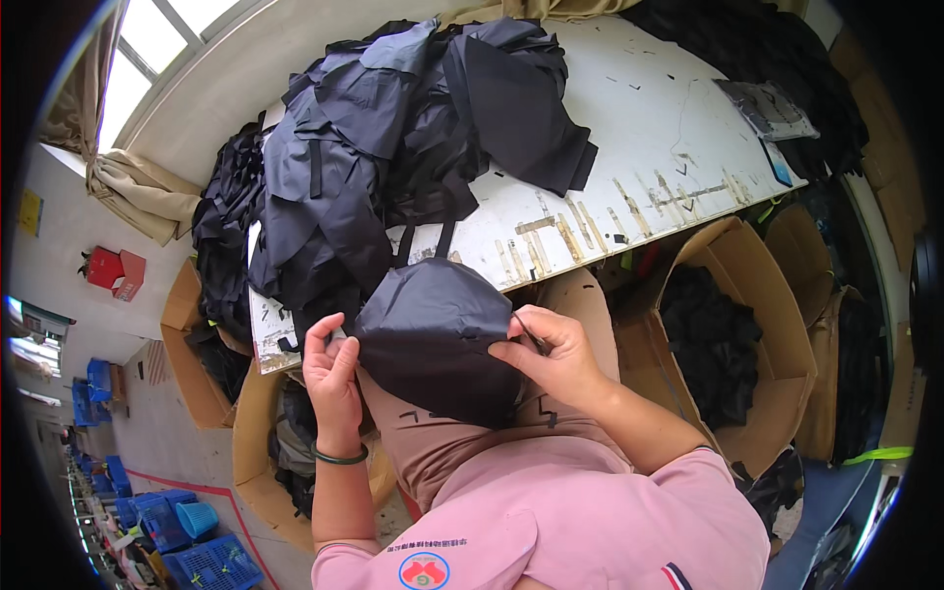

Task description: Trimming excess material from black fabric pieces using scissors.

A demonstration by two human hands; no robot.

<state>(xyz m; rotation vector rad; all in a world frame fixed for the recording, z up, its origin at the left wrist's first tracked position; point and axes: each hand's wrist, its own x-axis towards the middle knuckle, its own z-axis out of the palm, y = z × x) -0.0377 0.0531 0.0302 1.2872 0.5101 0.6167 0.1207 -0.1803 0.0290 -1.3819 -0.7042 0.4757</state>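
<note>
A black fabric piece (433,339), smooth and rounded like a pouch, rests over my lap. At its left edge, my left hand (332,369) is closed with the thumb against the cloth; the index finger stands slightly away. My right hand (556,354) pinches the right edge between thumb and fingers. A slim dark strip or tool shows at those fingertips, too small to make out. Just beyond the piece, a big heap of black fabric pieces (339,147) covers the left part of the white table (629,128), some with straps hanging over its near edge.
Cardboard boxes with black cloth stand right (787,324) and left (258,452) of my legs. A clear-wrapped packet (767,108) lies by another dark cloth pile (777,49) at the table's far right. Blue plastic baskets (211,565) stand on the floor at lower left.
</note>
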